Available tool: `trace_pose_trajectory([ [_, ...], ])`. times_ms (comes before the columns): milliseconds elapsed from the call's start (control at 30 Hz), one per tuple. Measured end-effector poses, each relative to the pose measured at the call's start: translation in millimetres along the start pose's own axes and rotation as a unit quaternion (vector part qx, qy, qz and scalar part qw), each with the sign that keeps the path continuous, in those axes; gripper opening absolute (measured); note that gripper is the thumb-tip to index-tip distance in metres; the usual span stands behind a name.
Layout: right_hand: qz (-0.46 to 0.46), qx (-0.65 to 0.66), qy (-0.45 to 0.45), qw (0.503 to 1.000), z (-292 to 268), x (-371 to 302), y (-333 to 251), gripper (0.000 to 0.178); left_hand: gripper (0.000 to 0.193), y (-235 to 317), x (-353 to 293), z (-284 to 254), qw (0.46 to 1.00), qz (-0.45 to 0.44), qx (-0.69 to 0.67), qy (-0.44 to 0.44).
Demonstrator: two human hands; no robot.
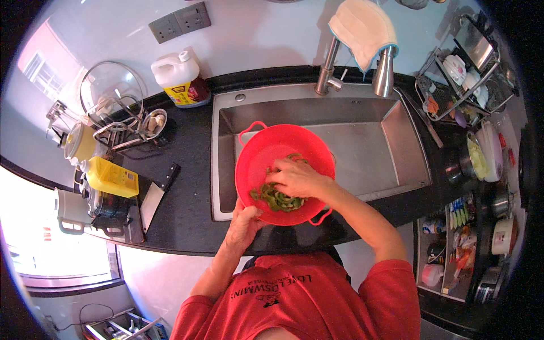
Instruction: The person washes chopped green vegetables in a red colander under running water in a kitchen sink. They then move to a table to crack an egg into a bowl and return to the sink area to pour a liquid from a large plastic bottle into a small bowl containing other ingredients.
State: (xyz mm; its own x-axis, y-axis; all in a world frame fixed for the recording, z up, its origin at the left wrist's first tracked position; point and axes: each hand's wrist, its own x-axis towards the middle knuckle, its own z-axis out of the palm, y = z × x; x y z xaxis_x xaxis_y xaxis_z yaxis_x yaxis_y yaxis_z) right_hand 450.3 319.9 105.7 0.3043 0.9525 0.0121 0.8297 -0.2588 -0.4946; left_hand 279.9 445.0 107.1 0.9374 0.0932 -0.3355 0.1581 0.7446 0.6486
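— Red bowl (266, 153) with two handles: where is it?

— Held over the steel sink (396, 141), at its front left part, near the black counter (187, 187).

— Who holds it?

— The left hand (245, 220) grips the near rim from below, fingers curled on the edge, thumb on top.

— And the other?

— The right hand (297, 177) is inside the bowl, fingers bent loosely and pressed down on the green vegetable pieces (279, 199); whether it pinches any I cannot tell.

— Around it?

— A faucet (327, 71) behind the sink, a cloth (362, 28) draped above it, a cleaver (158, 192) lying on the counter to the left.
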Motion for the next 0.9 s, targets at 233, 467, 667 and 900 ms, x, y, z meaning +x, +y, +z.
trace_pose_trajectory([
  [233,-0.015,-0.101,0.083,0.991,-9.4,-29.8,-30.7,0.037,0.057,-11.3,16.4,12.6,0.998,-0.010,0.055,0.025],
  [467,-0.106,-0.210,0.086,0.968,-11.1,-58.7,2.6,0.018,0.049,-26.7,29.8,33.7,0.999,0.000,0.026,0.028],
  [667,0.044,-0.067,0.148,0.986,-51.2,-95.4,57.7,0.039,0.047,-50.9,41.0,65.7,0.996,0.024,0.035,0.074],
  [900,0.005,0.024,0.200,0.979,-67.8,-131.9,100.0,0.033,0.047,-75.4,57.7,115.1,0.994,0.011,0.023,0.110],
])
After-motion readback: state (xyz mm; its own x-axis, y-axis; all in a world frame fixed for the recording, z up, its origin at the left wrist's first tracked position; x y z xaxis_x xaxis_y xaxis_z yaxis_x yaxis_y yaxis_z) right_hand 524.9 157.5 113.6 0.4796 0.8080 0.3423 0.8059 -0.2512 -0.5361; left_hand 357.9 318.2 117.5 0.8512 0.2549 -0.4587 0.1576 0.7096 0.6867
